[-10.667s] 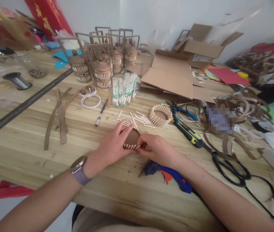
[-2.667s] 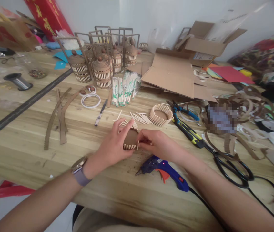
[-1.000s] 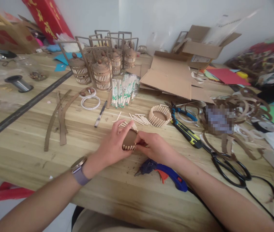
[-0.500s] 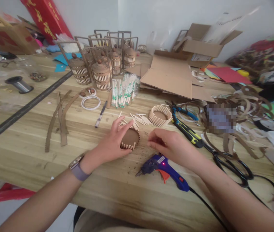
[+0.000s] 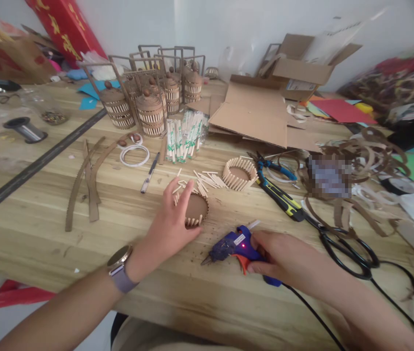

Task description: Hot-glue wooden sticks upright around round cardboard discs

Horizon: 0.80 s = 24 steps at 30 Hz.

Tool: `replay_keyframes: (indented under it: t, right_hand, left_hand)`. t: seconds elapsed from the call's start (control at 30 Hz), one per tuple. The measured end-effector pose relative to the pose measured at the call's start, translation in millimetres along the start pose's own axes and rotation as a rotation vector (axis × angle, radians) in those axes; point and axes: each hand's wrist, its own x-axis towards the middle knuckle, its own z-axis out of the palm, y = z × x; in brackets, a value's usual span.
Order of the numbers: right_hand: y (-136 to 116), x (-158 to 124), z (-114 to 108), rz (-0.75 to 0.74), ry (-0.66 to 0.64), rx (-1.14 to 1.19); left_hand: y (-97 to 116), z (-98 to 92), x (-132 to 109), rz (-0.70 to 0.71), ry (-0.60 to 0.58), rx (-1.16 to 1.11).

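My left hand (image 5: 172, 219) rests with fingers apart at the left side of a round cardboard base (image 5: 197, 207), part of which it hides. Short wooden sticks stand along the near and left rim of that base. My right hand (image 5: 274, 256) is wrapped round the handle of a blue glue gun (image 5: 228, 247) with an orange trigger and a lit red light. The gun lies on the table, nozzle pointing left, just below the base. Loose wooden sticks (image 5: 207, 180) are scattered behind the base. A finished-looking ring of upright sticks (image 5: 240, 174) stands to their right.
Pliers (image 5: 274, 168), a yellow-black utility knife (image 5: 283, 200) and black scissors (image 5: 349, 253) lie to the right, near tangled cardboard strips (image 5: 367, 151). At the back stand several lidded stick baskets (image 5: 150, 114), bagged sticks (image 5: 185, 136) and flat cardboard (image 5: 250, 112). A craft knife (image 5: 150, 173) lies left.
My right hand has moved down from beside the cardboard base onto the glue gun and closed round its handle. The left hand stays by the base, and the view has shifted slightly.
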Motion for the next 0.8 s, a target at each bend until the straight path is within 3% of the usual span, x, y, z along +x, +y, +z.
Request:
replay_keyframes:
  t: [0.33,0.53,0.8]
  right_hand:
    - [8.8,1.8,5.5,-0.053,0.075,0.133]
    - [18.5,4.3,3.3,-0.069,0.074,0.456]
    - [25.5,12.7,3.2,-0.162,0.198,0.803]
  left_hand:
    - [-3.0,4.1,0.8,0.015,-0.002,-0.046]
    - [-3.1,4.6,1.1,0.035,-0.015,-0.058]
    - [-5.2,6.7,2.5,0.037,-0.001,-0.060]
